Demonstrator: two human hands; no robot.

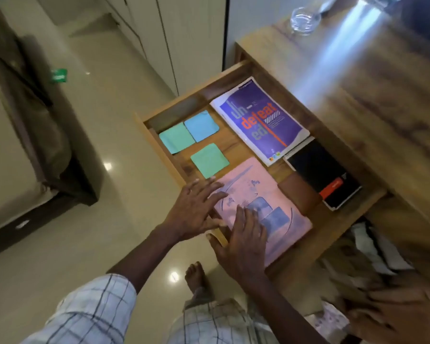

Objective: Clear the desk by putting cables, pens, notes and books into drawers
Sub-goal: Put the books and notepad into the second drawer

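The wooden desk (372,100) with a grained brown top occupies the right side of the view. A clear drinking glass (304,21) stands on its far end.

The open wooden drawer (236,145) is pulled out from the desk's side over the glossy beige floor (104,135). All listed items lie flat inside it.

The purple softcover book (259,120) with orange and green lettering lies in the far part of the drawer, close to the desk.

The pink softcover book (278,194) with blue cover drawings lies in the near part of the drawer, its near edge close to the drawer front.

The black book (320,170) with an orange label lies just beside the purple book, partly under the desk's edge.

A brown flat item (299,192) shows between the pink book and the black book; its kind cannot be told.

The left hand (196,209) is released, fingers spread, resting over the drawer's front rim and the left edge of the pink book. It grasps nothing.

The right hand (243,239) is released, palm down, fingers flat on the pink book, thumb at the drawer front. It grasps nothing.

Three square sticky-note pads lie in the drawer's left part: a teal pad (176,137) touching a blue pad (201,125), and a green pad (209,160) apart from both, near the left hand's fingertips.
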